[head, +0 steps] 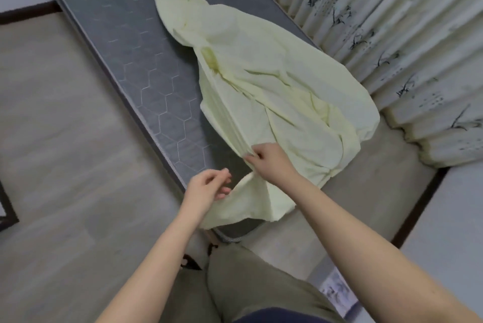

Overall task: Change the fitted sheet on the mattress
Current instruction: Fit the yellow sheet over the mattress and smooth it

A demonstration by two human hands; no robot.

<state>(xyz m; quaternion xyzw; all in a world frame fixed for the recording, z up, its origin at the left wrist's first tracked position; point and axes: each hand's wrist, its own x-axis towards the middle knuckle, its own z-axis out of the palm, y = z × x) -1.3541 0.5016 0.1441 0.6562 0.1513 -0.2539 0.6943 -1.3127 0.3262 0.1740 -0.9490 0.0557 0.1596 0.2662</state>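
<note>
Fitted sheet (274, 74): pale yellow, bunched and twisted into a rope toward 12 o'clock. It fans out over the near end of the mattress and spills off the edge toward 3 o'clock.
Mattress (136, 61): grey, hexagon-quilted, bare along its 9 o'clock side. None of its visible corners is covered.
Right hand (269, 163): your fingers pinch a gathered fold of the sheet at the near end, just past centre.
Left hand (209, 187): at 7 o'clock of the right hand, fingers loosely curled and released, grasping nothing visible. A loose flap of the sheet lies just beside it.
Step in hand (judged): finding the elastic hem so that the sheet can be spread.
Technique: bring your left hand onto the flap beside it and run both hands apart along the hem until you reach a corner pocket. Shake out the twist at 12 o'clock before seating any corner, or the fabric will pull short.
Risk: the overhang at 3 o'clock may drag onto the floor (52, 140) beside the curtain (392, 22).
</note>
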